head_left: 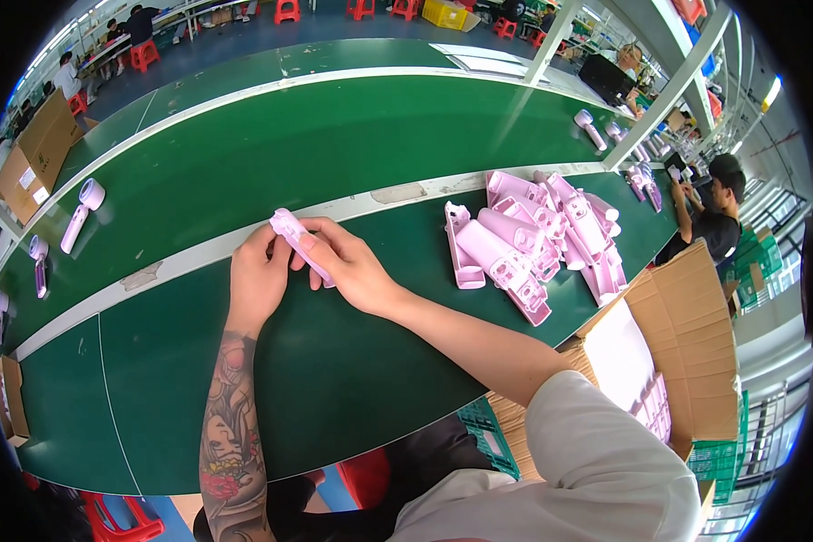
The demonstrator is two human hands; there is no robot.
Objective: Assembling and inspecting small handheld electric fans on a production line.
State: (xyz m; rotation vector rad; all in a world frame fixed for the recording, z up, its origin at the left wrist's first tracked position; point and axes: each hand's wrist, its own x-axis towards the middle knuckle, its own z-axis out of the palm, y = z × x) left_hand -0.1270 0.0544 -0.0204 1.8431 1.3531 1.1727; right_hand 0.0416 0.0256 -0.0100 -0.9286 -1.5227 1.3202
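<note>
Over the dark green workbench (pixel 352 370), a lilac plastic handle shell (pixel 288 226) is held slantwise between both hands. My right hand (pixel 350 267) grips it from the right, its thumb along the upper face and its fingers curled beneath. Closed against the shell's left side is my left hand (pixel 258 275), its fingertips partly hidden. To the right of my hands lies a loose heap of lilac plastic shells (pixel 524 235), several of them with cut-outs and ribs showing.
Beyond the bench's pale rail runs a green belt (pixel 334 126) carrying lilac handheld fans (pixel 81 212). An open cardboard box (pixel 696 316) beside my right arm holds more lilac shells (pixel 657 406). A metal post (pixel 668 99) and a seated co-worker (pixel 718 212) are at the right.
</note>
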